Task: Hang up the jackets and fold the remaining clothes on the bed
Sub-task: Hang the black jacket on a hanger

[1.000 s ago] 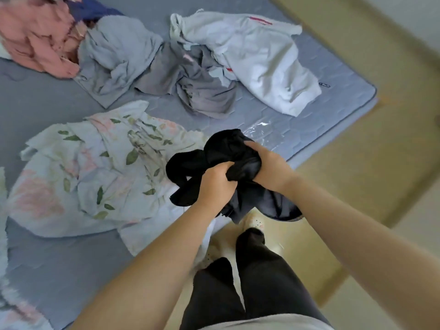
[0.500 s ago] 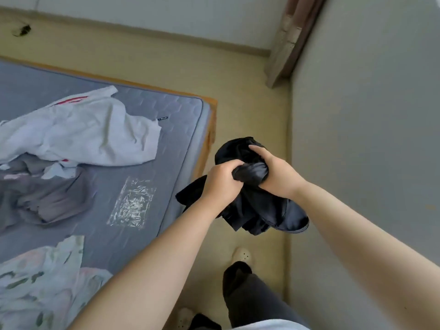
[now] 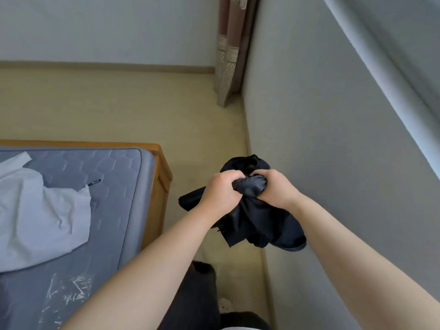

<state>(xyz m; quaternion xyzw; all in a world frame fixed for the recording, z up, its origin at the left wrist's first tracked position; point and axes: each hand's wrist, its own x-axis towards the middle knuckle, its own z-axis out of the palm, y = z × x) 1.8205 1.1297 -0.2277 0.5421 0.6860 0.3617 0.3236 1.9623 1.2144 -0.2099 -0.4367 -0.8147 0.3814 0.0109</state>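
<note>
Hands point(image 3: 247, 189) bunch black garment point(image 3: 259, 225) beside wall point(image 3: 333, 163).

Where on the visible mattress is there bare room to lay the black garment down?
Bare quilted mattress runs between the white garment and the bed's right edge, plus its far corner. A clear plastic bag occupies the near part. Both hands grip the black garment.

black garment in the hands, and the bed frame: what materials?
Black garment: thin woven cloth, slight sheen where it bunches, possibly a synthetic; cannot be sure. Bed frame: looks like wood, warm orange-brown, smooth and lightly glossy; solid or veneer unclear.
</note>
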